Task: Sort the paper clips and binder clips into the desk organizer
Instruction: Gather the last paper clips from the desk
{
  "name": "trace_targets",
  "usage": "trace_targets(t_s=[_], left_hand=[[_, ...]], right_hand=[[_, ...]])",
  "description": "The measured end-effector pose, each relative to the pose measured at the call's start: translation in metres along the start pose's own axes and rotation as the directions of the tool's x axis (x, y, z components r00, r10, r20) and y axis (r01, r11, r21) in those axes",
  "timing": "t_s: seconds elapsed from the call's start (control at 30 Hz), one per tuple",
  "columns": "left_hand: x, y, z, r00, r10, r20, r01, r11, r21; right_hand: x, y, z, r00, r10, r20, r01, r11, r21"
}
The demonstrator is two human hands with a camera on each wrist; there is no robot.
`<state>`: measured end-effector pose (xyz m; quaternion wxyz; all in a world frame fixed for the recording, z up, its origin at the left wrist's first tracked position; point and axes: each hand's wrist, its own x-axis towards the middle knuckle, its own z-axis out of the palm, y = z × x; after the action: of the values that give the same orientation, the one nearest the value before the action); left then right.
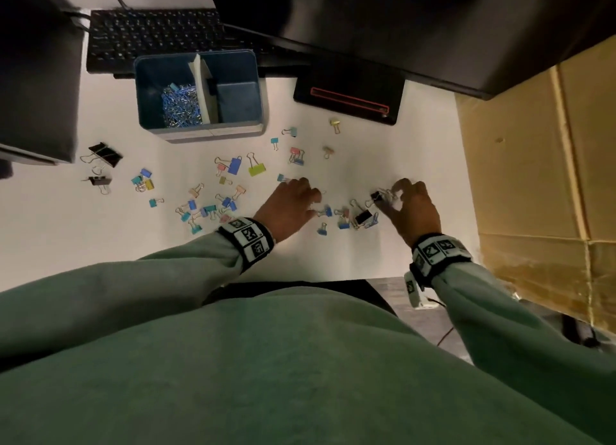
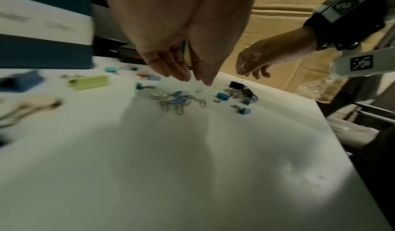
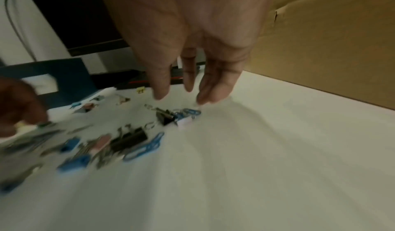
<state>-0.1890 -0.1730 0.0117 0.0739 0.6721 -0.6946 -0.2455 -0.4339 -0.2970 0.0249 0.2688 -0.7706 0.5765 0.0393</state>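
- Hands over white desk [image 1: 333, 257]: right hand [image 1: 413, 207] fingers relaxed, empty, above small blue paper clips [image 3: 188, 112].
- Left hand [image 1: 290, 207] loose, holds nothing; silver clips [image 2: 181, 102] beneath.
- Blue plastic desk organizer [image 1: 256, 87] lies far-left of both hands; left hand nearer.

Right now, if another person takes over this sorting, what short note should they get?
Left hand: open, fingers hanging over loose paper clips on the desk, holding nothing.
Right hand: open, fingertips down by a small black binder clip; no grip visible.
Desk organizer: left compartment holds a pile of paper clips; right compartment shows no clips.
Done: most paper clips sorted.
Left: the few paper clips under the hands, and all binder clips scattered over the desk, including the big black ones at far left.
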Motion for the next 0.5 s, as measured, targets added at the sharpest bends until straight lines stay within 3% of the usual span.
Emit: trace_targets(t_s=[0.1, 0.2, 0.3, 0.4, 0.5], left_hand=[[0.013, 0.03, 0.012, 0.992, 0.097, 0.08, -0.098, 0.995, 0.006], [0.019, 0.039, 0.019, 0.992, 0.045, 0.114, -0.052, 0.997, 0.061], [0.015, 0.033, 0.019, 0.986, 0.003, 0.167, -0.022, 0.994, 0.11], [0.006, 0.021, 0.02, 0.991, -0.001, 0.134, -0.011, 0.996, 0.087], [0.003, 0.021, 0.026, 0.999, 0.032, 0.031, -0.033, 0.999, 0.033]], right_hand=[[-0.01, -0.014, 0.018, 0.99, -0.112, 0.091, 0.117, 0.991, -0.057], [-0.007, -0.035, 0.027, 0.982, -0.16, 0.098, 0.17, 0.98, -0.106], [0.008, -0.049, 0.023, 0.992, -0.108, 0.065, 0.1, 0.988, 0.118], [0.028, -0.059, 0.011, 0.999, -0.031, 0.02, 0.021, 0.919, 0.394], [0.038, -0.048, -0.005, 1.0, -0.004, -0.009, 0.006, 0.946, 0.324]])
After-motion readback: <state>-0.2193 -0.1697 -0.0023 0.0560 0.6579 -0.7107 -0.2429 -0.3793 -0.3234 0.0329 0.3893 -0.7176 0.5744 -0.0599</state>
